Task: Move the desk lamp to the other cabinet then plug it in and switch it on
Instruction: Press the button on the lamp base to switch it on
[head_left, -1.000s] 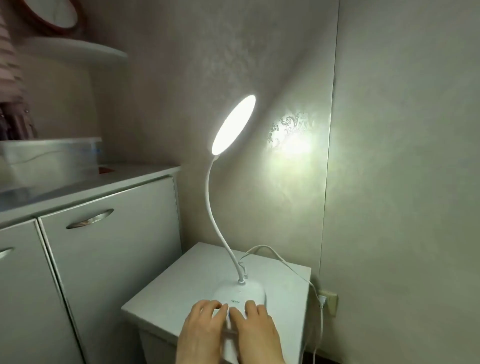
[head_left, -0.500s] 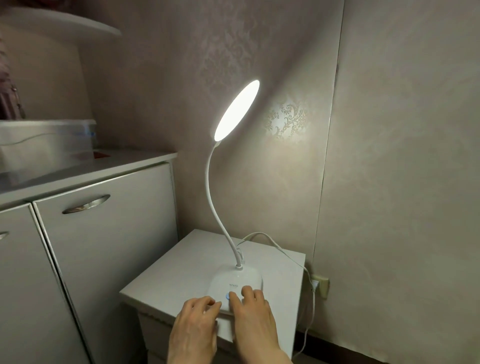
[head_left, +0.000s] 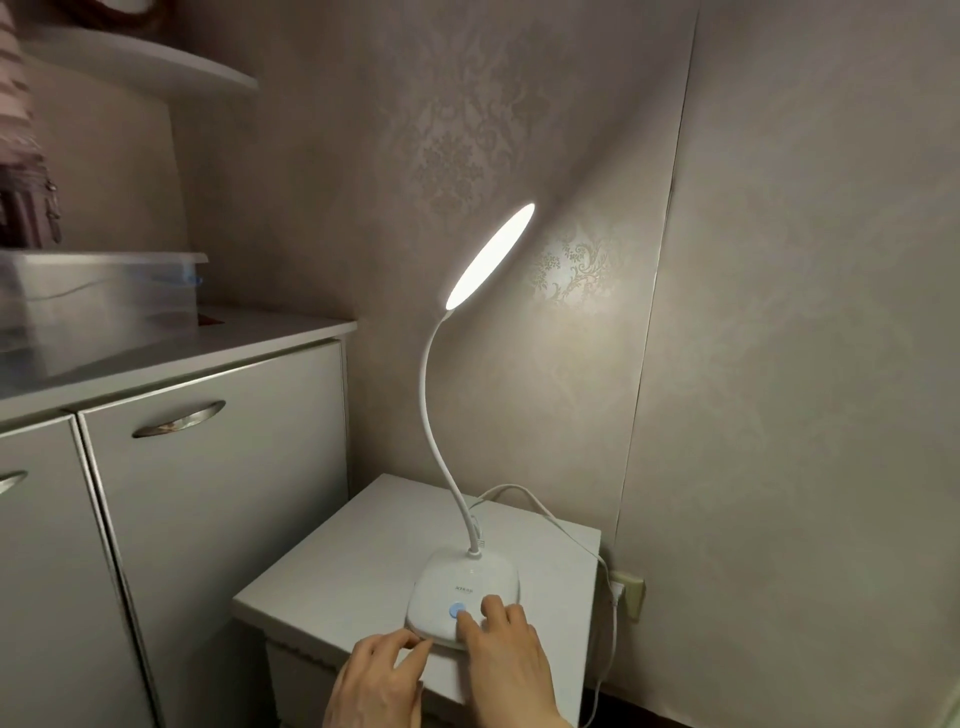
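Note:
A white desk lamp stands on a low white cabinet (head_left: 363, 561). Its oval head (head_left: 491, 254) is lit and faces the wall, on a thin curved neck rising from the rounded base (head_left: 467, 582). A blue round button (head_left: 456, 609) glows on the base's near side. My right hand (head_left: 506, 660) rests on the base's front edge with a fingertip at the button. My left hand (head_left: 379, 680) sits with fingers curled at the base's near left edge. The white cord (head_left: 561, 525) runs from the back of the base to a plug in the wall socket (head_left: 626, 592).
A taller white cabinet (head_left: 208, 493) with two metal door handles stands at the left. On it rests a clear plastic box (head_left: 104, 296). A shelf (head_left: 140, 67) hangs above it. Patterned wallpaper covers the corner walls behind the lamp.
Both hands have slid back toward me off the base, uncovering the blue button. The light on the wall has grown dimmer. The view has shifted slightly.

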